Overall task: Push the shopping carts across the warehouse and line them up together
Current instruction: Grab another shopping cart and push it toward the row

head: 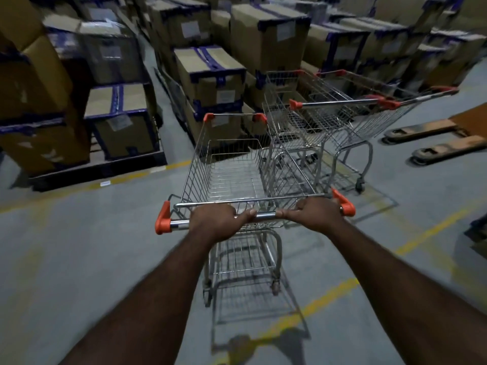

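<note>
Gripping handlebar (264,216) of near cart (197,162), left hand (214,220) and right hand (313,214) both clenched round it, long axis straight ahead on floor (79,246), parked carts (297,122) just beside its front-right corner, right-hand side.

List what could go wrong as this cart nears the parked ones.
1. The silver wire shopping cart with orange corner caps sits left of the two parked wire carts; its right side may snag them.
2. Pushed straight on, its front may hit the stacked cardboard boxes with blue tape.
3. The flat pallet-jack forks on the floor at right could catch wheels.
</note>
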Motion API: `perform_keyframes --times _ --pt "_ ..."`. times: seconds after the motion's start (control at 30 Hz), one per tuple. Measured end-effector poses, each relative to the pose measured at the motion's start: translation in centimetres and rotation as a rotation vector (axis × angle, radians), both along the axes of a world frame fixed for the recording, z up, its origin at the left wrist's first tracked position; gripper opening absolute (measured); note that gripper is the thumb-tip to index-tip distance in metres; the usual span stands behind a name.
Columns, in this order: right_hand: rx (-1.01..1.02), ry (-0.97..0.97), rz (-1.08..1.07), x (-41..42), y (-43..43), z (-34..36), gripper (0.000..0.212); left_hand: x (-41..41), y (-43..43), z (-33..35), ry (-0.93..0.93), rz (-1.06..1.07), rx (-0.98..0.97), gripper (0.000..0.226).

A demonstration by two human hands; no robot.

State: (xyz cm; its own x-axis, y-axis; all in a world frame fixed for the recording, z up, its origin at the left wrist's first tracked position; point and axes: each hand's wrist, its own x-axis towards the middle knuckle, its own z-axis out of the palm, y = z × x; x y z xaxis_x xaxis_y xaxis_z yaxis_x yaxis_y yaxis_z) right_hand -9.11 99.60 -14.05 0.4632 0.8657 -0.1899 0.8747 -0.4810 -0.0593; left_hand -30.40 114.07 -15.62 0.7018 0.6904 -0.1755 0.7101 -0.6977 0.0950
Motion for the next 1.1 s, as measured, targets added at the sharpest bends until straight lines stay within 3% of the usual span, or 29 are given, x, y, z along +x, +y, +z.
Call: perform_keyframes --times 0.17,0.4,0.53,0.67,0.8,1.1 --pt "0.010 0.000 -0.020 3.7 5.3 -0.4 0.112 3.4 5.3 0.0 -0.017 0.000 -0.031 0.097" --pt "-0.015 -0.012 -0.031 9.5 12.2 -0.2 0.087 9.4 10.8 -0.4 -0.089 0.040 0.093 0.083" --pt "-0.003 -0.020 -0.053 14.0 16.6 -1.0 0.092 13.6 14.3 -0.7 -0.064 0.099 0.104 0.083" --pt "0.070 -0.009 -0.013 18.6 20.7 -1.4 0.111 17.9 17.7 -0.1 -0.047 0.186 0.079 0.083" --pt "0.097 -0.004 0.038 23.2 24.4 -1.3 0.091 22.5 20.8 0.1 0.009 0.271 0.037 0.087" --pt "0.072 0.011 0.091 30.5 29.5 -1.5 0.098 29.7 24.3 0.1 0.020 0.424 -0.005 0.089"
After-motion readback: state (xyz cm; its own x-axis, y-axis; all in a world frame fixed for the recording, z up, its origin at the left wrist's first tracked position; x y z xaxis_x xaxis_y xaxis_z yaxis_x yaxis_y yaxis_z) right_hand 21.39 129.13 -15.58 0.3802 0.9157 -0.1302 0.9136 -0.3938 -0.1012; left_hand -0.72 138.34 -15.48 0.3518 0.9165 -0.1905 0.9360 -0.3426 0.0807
